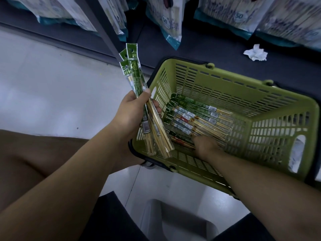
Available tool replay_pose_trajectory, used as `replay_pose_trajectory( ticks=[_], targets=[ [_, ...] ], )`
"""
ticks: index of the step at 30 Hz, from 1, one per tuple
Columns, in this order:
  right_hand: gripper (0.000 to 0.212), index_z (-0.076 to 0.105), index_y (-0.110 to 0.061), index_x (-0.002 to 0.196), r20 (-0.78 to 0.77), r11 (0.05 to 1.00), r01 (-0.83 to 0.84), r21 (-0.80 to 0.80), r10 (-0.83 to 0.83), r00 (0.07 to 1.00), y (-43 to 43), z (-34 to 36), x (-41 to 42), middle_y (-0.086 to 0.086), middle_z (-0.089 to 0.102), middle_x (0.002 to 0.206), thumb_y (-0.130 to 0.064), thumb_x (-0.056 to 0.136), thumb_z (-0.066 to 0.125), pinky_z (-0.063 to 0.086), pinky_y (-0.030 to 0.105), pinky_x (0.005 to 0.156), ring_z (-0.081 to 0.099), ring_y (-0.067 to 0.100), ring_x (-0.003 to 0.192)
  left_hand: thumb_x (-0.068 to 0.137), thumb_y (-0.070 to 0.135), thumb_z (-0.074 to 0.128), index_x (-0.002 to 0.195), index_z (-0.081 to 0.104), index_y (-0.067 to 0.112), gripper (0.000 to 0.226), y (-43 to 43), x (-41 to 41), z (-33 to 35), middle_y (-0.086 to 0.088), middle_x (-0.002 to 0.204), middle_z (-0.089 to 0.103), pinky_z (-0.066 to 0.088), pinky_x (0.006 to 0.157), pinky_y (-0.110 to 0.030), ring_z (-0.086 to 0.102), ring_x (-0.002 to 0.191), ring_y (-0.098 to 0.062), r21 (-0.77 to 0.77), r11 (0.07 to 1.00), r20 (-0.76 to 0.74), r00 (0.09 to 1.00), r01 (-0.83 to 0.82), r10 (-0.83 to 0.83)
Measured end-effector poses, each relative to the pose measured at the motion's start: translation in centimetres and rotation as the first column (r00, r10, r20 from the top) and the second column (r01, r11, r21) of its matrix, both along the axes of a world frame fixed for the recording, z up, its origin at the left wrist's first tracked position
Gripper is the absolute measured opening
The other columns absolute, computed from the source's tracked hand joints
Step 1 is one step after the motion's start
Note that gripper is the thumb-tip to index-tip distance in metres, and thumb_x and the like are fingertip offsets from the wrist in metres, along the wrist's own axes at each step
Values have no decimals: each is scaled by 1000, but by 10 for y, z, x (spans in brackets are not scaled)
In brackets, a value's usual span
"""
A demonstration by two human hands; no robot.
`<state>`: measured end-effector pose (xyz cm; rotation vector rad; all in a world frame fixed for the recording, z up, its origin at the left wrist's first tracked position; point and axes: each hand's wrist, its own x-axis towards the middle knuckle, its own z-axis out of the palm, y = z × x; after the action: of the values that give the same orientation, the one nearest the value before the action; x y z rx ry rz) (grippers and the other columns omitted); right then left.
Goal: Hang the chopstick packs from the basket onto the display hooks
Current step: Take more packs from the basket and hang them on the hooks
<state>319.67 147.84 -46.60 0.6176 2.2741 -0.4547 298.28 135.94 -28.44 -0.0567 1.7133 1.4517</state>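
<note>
STOCKING THE AISLE: Thumb and fingers of my left hand (pixel 133 110), centre-left of the frame, are wrapped round a bundle of packs (pixel 134 73). Their green header cards and punch holes fan upward, and the bamboo tips point down over the near-left corner of the basket (pixel 243 79).

My right hand (pixel 205 146) is down inside the basket at lower centre, fingertips among the loose packs (pixel 199 119) lying flat across its bottom. Seen from behind the knuckles, I cannot tell whether those fingers grip a pack or merely touch it.

The step, as I judge it, is gathering. It would be best to lift one pack by its card end and lay it against the bundle with the holes lined up. My left thumb should keep pressing, since the film wrap looks slippery and the bundle could splay.

The green slatted basket sits at the foot of a dark shelf base (pixel 208 49), where a crumpled paper (pixel 255 52) lies at upper right. Large bags (pixel 163 20) marked 50 line the top edge. The pale floor (pixel 52 84) fills the upper left. No hooks show in this view.
</note>
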Motion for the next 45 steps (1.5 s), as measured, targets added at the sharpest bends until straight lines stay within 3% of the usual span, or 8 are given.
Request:
replay_pose_trajectory(
  ticks=[5,12,19,28,31,35,38,45],
  targets=[
    [31,71,-24,109,-81,980,160,-117,-170,982,20,4,6,-4,63,88,-35,81,79,42,27,60,56,16,74,105,29,58,105,54,14,15,1,1,2,-9,77,71,60,75,-47,73,75,-30,-4,1000,3,1000,11,-11],
    [18,69,-21,92,-227,783,405,-473,-552,802,60,75,-31,-2,68,82,-24,81,84,51,27,65,67,19,77,107,24,54,107,55,11,13,13,9,9,-10,80,70,59,78,-48,73,77,-27,-10,997,1,997,72,-72],
    [18,69,-34,92,-470,704,232,-671,-646,601,42,182,-88,-11,72,77,-28,82,82,48,12,62,65,-6,69,108,32,50,130,61,15,29,28,18,16,-11,116,76,56,99,-56,73,107,-32,34,993,40,993,110,-111],
    [23,54,-42,89,-568,908,222,-356,-398,720,23,202,-93,-5,43,93,-61,86,66,37,21,60,51,8,76,95,65,43,145,49,9,75,26,21,22,-17,134,68,56,101,-41,67,123,-27,223,968,156,976,116,-153],
    [45,61,-36,120,-552,933,183,-309,-332,765,20,198,-94,-9,46,94,-62,84,68,43,25,62,54,9,79,100,38,61,137,53,3,52,25,26,16,-21,129,69,58,98,-43,67,119,-35,162,976,79,984,144,-159],
    [47,65,-38,117,-470,779,207,-592,-542,697,30,192,-88,-26,62,76,-63,78,74,41,13,58,58,-6,66,100,30,66,132,60,6,40,22,20,11,-18,122,72,58,95,-48,71,112,-35,112,991,73,993,79,-88],
    [37,69,-29,113,-371,666,373,-646,-701,610,46,160,-73,-15,70,96,-54,86,72,45,18,70,65,-4,83,96,40,71,132,58,10,49,19,13,8,-16,119,72,57,97,-51,71,109,-34,16,999,12,999,40,-41],
    [48,62,-25,136,-148,917,359,-175,-385,911,33,47,-15,7,66,130,-31,90,75,53,34,89,64,28,112,86,51,74,127,59,11,59,14,12,-1,-16,121,70,51,104,-59,70,111,-35,-53,998,-69,998,-15,11]
  ],
)
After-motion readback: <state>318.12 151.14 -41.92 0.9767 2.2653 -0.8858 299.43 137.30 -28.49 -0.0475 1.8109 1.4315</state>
